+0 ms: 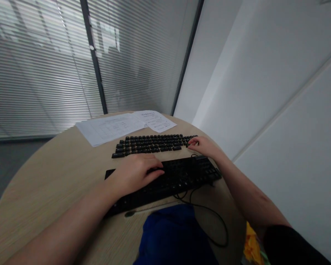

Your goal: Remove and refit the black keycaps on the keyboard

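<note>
A black keyboard [182, 176] lies on the round wooden table [57, 176], close to me. My left hand [135, 173] rests flat on its left half, fingers stretched over the keys and holding nothing. Beyond it, loose black keycaps [151, 144] are laid out in rows. My right hand [204, 145] reaches to the right end of those rows, its fingertips pinched on a keycap there. The keyboard's black cable [209, 213] loops toward me.
Two printed paper sheets [113, 127] lie at the table's far side. A blue cloth [173, 235] sits at the near edge, with something yellow [251, 244] to its right. Window blinds stand behind the table and a white wall runs along the right.
</note>
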`<state>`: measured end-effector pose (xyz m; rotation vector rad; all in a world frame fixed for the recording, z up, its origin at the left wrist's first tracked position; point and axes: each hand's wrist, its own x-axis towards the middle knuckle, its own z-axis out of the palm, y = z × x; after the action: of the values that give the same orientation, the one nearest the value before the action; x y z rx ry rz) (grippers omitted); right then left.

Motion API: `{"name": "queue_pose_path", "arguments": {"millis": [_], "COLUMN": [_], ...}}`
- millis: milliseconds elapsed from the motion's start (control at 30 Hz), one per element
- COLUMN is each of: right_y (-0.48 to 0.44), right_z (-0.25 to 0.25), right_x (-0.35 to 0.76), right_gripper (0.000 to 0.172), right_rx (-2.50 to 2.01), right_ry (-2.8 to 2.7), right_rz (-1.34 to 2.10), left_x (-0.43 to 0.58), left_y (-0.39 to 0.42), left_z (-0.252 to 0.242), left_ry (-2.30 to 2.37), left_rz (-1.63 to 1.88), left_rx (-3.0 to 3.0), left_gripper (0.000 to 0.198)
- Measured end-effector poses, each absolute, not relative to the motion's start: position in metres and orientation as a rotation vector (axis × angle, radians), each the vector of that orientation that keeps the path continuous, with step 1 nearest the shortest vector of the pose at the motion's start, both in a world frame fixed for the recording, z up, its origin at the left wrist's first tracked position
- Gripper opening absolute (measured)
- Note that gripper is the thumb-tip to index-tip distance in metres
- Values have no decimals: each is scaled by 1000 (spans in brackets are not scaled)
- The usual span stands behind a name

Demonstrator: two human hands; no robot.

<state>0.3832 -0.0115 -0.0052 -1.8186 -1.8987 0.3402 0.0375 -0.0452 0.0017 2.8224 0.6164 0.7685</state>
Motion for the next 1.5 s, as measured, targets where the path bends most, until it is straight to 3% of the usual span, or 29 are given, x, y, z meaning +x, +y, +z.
{"name": "queue_pose_path", "arguments": {"millis": [400, 733, 1067, 1200, 1300, 1500], "right_y": [45, 44, 24, -16, -55, -108], "right_z": [-56, -55, -25, -4, 2, -24], "right_x": [417, 410, 412, 418, 421, 423], "right_gripper": [23, 27, 12, 37, 54, 54], "right_rx": [-1995, -1993, -1931, -1836, -1466, -1280], "right_ry": [-1975, -1979, -1854, -1720, -1398, -1044], "right_rz": [427, 333, 210, 130, 301, 619], "left_x": [35, 35, 33, 33, 33, 32], "left_y": [-40, -42, -38, -33, -28, -19], "left_z": [2, 6, 4, 2, -1, -13], "left_ry": [676, 697, 697, 729, 760, 762], "left_rz": [618, 621, 636, 557, 489, 479], "left_rx": [2789, 2792, 2822, 2809, 2807, 2788], "left_gripper": [20, 21, 24, 24, 23, 28]}}
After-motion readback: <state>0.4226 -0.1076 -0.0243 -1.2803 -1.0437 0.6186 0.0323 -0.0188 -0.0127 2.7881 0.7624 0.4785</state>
